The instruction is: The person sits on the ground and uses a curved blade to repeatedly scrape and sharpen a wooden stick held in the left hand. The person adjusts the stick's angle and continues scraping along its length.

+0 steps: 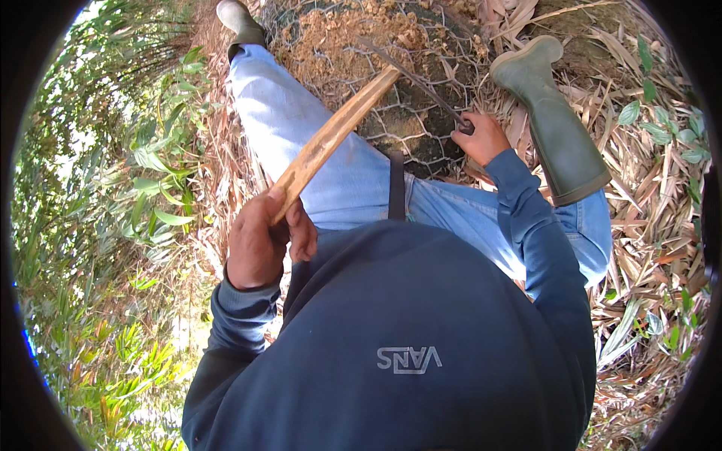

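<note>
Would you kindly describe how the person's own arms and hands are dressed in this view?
Both arms wear long dark navy-blue sleeves of a sweatshirt. The left sleeve ends in a ribbed cuff bunched at the wrist; the right sleeve is creased along its length and reaches the wrist too. The left hand and the right hand are bare: no gloves, and no rings or watch can be made out.

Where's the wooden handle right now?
In the head view, the wooden handle runs diagonally left of centre, gripped at its lower end by the left hand, crossing the jeans-clad left leg up to the wire mesh.
</note>
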A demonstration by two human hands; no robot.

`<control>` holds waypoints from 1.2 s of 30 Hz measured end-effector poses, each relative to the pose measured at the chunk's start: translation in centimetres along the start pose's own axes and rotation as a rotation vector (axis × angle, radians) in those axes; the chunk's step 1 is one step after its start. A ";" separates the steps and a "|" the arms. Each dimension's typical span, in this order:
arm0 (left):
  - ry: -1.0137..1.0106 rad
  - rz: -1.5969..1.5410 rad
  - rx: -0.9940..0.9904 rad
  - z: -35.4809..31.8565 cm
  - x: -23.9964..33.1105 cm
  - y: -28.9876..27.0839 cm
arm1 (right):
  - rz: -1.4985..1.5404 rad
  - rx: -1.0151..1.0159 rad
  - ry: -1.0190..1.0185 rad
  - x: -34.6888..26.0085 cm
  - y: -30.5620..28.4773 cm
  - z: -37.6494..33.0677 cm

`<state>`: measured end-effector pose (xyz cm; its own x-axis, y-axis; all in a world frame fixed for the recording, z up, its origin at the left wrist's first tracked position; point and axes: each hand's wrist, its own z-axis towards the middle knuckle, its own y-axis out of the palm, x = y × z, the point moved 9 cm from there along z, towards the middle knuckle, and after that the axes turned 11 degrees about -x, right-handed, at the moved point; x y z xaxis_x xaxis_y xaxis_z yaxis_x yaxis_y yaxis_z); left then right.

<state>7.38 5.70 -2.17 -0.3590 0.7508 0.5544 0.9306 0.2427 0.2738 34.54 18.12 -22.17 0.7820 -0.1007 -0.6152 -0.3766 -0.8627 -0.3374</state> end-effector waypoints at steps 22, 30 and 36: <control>0.375 1.042 0.286 -2.1 5.0 -0.7 | -0.067 0.077 -0.461 -16.9 1.3 -8.5; 0.338 1.032 0.333 -2.0 5.2 -0.1 | -0.003 0.082 -0.249 -10.3 0.0 -5.2; 0.348 1.024 0.326 -2.0 5.3 0.0 | -0.020 0.221 0.001 -1.4 0.1 -0.8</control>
<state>5.31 8.46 2.32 0.6304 0.4893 0.6026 0.7541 -0.2017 -0.6251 33.82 17.78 -20.82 0.7907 -0.0852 -0.6062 -0.4608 -0.7347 -0.4978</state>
